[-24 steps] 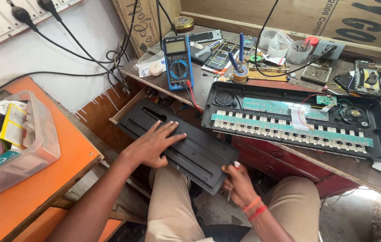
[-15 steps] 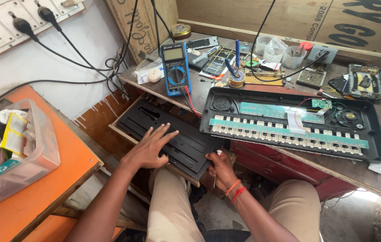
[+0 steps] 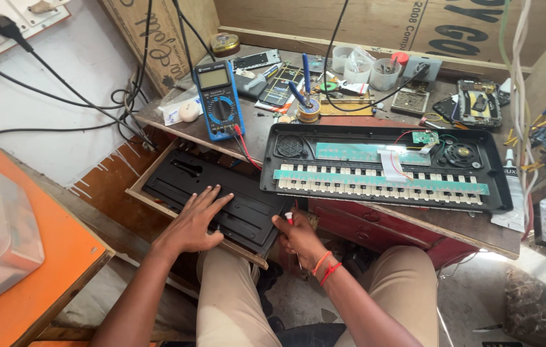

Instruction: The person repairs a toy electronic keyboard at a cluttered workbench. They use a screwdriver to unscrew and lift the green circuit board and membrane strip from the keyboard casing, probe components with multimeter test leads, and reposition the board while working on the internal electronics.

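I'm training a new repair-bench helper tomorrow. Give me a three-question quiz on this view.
1. True or false: the left hand lies flat on the black cover panel.
2. Which stands on the bench left of the opened keyboard? A) blue multimeter B) kettle C) laptop
3. What colour are the bands on the wrist of the right hand?

Key: 1 true; 2 A; 3 orange and red.

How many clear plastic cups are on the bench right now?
3, in a row at the back of the workbench: left cup, middle cup, right cup. Clutter and cables there could hide more.
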`<action>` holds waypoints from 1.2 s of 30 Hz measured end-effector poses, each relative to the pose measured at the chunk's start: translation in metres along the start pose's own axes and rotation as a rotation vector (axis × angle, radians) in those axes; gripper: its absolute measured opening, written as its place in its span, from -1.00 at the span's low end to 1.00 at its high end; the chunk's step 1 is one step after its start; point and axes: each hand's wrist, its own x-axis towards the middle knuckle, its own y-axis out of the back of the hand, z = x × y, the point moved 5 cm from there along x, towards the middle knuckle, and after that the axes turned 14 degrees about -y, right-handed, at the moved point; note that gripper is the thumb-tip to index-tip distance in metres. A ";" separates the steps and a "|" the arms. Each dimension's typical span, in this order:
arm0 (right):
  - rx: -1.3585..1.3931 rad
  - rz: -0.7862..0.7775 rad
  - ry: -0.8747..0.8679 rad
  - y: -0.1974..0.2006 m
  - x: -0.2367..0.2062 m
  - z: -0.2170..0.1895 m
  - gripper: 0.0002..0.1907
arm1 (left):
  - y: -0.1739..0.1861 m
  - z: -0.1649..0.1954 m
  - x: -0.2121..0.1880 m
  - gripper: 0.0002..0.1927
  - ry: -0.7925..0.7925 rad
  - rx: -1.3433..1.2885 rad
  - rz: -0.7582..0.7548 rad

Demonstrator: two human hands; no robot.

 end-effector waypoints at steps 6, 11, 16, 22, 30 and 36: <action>-0.131 0.316 0.051 0.014 -0.001 0.002 -0.59 | -0.003 -0.003 -0.001 0.02 0.075 -0.005 -0.059; -0.275 0.368 0.231 0.025 0.006 0.005 -0.59 | -0.006 -0.003 -0.001 0.01 0.083 -0.017 -0.065; -0.229 0.318 0.168 0.026 0.005 0.012 -0.71 | -0.007 0.000 0.004 0.00 0.072 -0.026 -0.026; -0.201 0.268 0.141 0.030 -0.005 0.009 -0.73 | -0.005 0.007 0.008 -0.03 0.020 -0.028 0.032; -0.091 0.221 0.060 0.052 -0.060 0.003 -0.74 | 0.001 0.017 0.009 -0.23 -0.138 -0.134 0.452; -0.088 -0.099 0.163 0.080 -0.133 -0.018 -0.61 | 0.000 0.042 0.024 -0.34 -0.154 -0.289 0.833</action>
